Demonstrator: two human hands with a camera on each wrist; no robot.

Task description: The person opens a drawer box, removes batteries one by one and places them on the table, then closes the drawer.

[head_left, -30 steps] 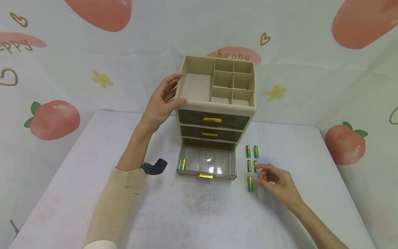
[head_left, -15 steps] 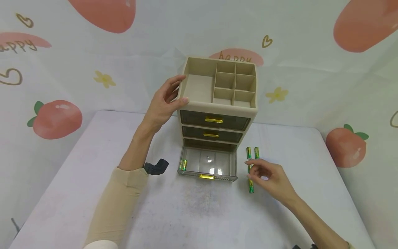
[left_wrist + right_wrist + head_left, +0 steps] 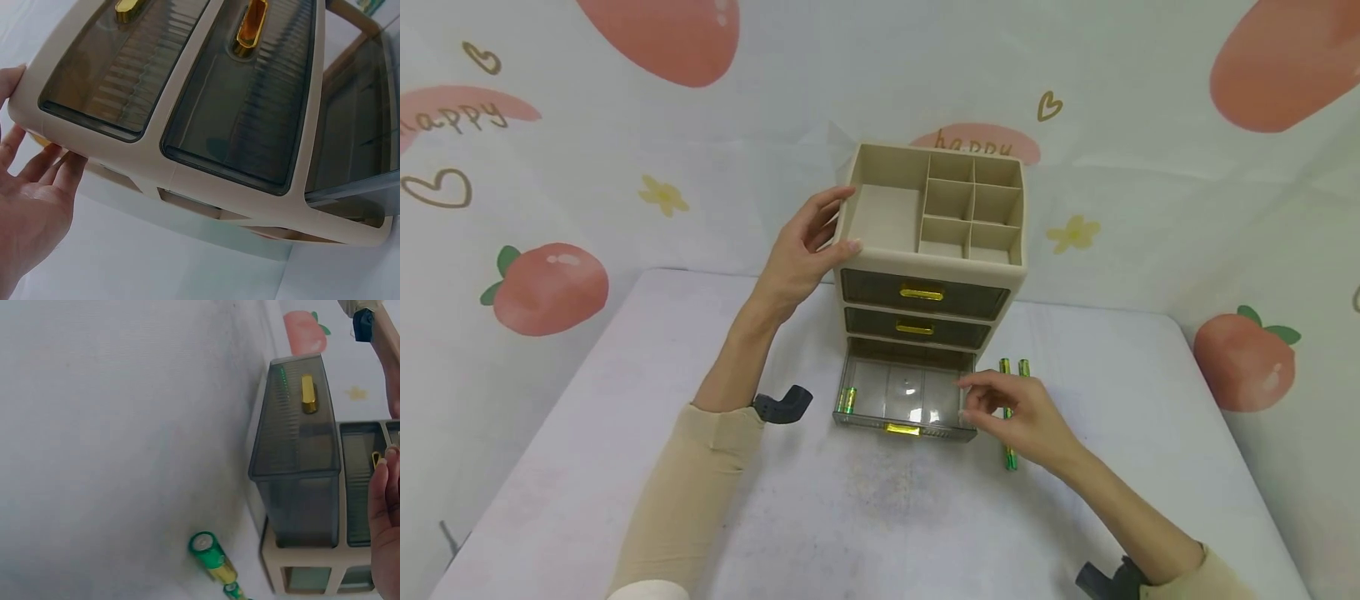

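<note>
My left hand (image 3: 797,254) grips the upper left edge of a beige desktop drawer organizer (image 3: 934,258); its thumb lies at the front corner and its fingers on the side. The organizer's bottom clear drawer (image 3: 902,392) is pulled out, with green batteries (image 3: 848,400) at its left end. Over the drawer's right wall hovers my right hand (image 3: 1018,417). Its index finger and thumb curve toward each other with a gap, and no battery shows between them. Several green batteries (image 3: 1011,458) lie right of the drawer, partly hidden by this hand.
The upper drawers (image 3: 925,293) are closed, with gold handles. The organizer's top has a divided tray (image 3: 887,217). A patterned cloth backdrop (image 3: 760,125) rises behind the white table (image 3: 820,517). A dark wrist mount (image 3: 782,404) sits on the left forearm.
My right hand has moved left from beside the batteries to the drawer's right wall. The left hand keeps its grip on the organizer, and the head view has shifted slightly.
</note>
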